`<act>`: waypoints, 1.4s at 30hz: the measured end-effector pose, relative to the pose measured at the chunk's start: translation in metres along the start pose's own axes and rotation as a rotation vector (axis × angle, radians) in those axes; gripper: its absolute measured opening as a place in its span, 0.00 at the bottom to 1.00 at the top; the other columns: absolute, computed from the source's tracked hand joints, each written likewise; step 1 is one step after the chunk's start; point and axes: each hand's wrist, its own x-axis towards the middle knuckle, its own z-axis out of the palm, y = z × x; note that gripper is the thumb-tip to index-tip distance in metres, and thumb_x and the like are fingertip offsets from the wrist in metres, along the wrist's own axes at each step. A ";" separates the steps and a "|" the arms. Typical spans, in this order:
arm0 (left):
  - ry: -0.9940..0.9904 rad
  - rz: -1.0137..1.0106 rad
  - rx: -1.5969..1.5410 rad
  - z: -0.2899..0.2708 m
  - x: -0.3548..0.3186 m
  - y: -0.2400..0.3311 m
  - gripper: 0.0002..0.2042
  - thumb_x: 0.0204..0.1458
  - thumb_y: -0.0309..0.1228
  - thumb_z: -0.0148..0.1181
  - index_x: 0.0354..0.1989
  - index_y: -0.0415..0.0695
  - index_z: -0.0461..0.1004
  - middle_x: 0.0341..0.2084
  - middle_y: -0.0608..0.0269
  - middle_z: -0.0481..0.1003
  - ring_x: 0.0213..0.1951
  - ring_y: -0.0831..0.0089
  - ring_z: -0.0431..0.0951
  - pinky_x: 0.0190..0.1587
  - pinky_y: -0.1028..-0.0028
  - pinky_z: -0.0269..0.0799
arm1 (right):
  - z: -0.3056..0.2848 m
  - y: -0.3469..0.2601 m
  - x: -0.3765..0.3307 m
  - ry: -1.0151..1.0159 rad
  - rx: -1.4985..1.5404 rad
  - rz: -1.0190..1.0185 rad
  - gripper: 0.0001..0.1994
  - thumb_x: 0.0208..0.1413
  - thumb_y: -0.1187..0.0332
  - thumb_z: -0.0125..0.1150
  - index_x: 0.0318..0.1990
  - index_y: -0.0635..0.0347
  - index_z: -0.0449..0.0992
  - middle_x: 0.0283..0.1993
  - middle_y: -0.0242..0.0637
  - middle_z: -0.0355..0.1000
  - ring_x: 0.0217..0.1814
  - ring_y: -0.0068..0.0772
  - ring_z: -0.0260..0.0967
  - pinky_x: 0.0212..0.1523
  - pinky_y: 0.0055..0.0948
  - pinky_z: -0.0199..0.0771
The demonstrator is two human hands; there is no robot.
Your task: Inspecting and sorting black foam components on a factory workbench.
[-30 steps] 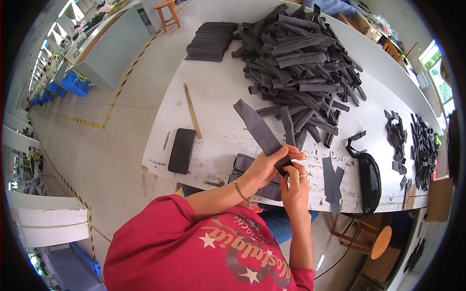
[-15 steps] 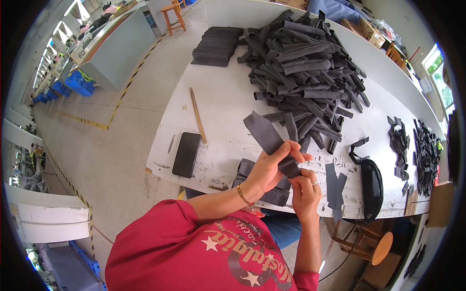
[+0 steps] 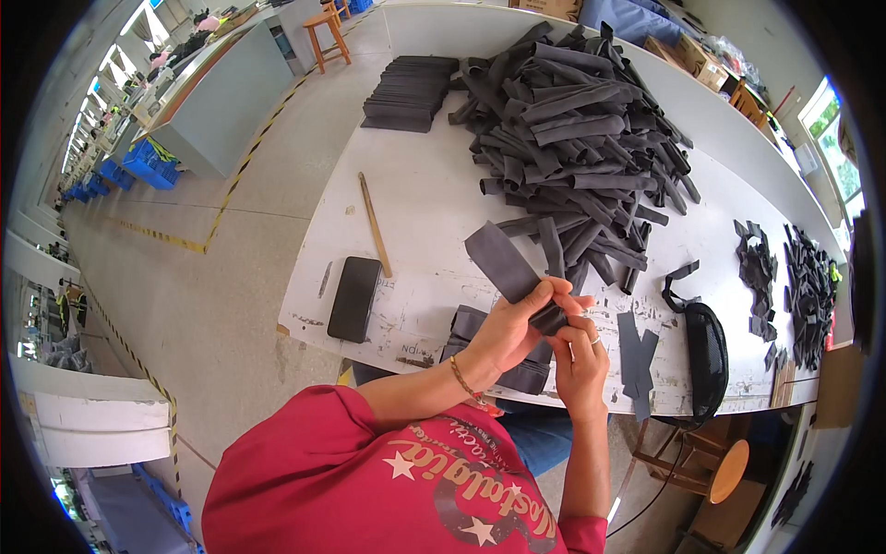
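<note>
Head view: blue crate (image 3: 150, 168), on the floor at left, contents too small to tell. White table (image 3: 420, 198), scuffed near edge, surface showing between slim wooden stick (image 3: 374, 224) and heap of dark fabric strips (image 3: 577, 125). Rounded black mesh pouch (image 3: 707, 360), at right. Smooth dark strip (image 3: 501, 261), above table: left hand (image 3: 517, 321) pinching its middle; right hand (image 3: 580, 362), thumb and fingertips pinching its curled lower end.

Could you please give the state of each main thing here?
Strip: held, upper end free
Left hand: closed on strip
Right hand: closed near strip's lower end
Heap: jumbled
Stack: neatly aligned
Phone: flat, screen dark
Stick: lying flat
Grey strips: crossed
Mesh bag: open or shut unclear
Far stool: upright
</note>
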 end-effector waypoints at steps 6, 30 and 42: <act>0.082 -0.016 0.007 -0.001 0.008 0.004 0.14 0.64 0.39 0.47 0.48 0.42 0.72 0.39 0.53 0.78 0.59 0.56 0.69 0.61 0.58 0.64 | 0.028 -0.006 -0.003 0.246 0.559 0.487 0.07 0.51 0.77 0.66 0.34 0.66 0.71 0.43 0.40 0.70 0.39 0.27 0.68 0.41 0.23 0.68; 0.241 0.200 0.154 -0.051 0.001 0.055 0.11 0.59 0.31 0.57 0.43 0.35 0.75 0.36 0.50 0.79 0.41 0.57 0.81 0.48 0.66 0.77 | 0.014 -0.002 -0.007 0.390 0.572 0.441 0.05 0.49 0.79 0.68 0.32 0.65 0.76 0.31 0.30 0.70 0.32 0.20 0.64 0.35 0.19 0.63; 0.538 0.135 0.268 -0.067 0.004 0.047 0.11 0.58 0.29 0.59 0.41 0.32 0.74 0.37 0.46 0.78 0.41 0.61 0.80 0.47 0.67 0.77 | 0.020 0.026 -0.022 0.168 0.714 0.794 0.09 0.55 0.76 0.62 0.41 0.67 0.72 0.27 0.33 0.72 0.26 0.23 0.70 0.30 0.22 0.70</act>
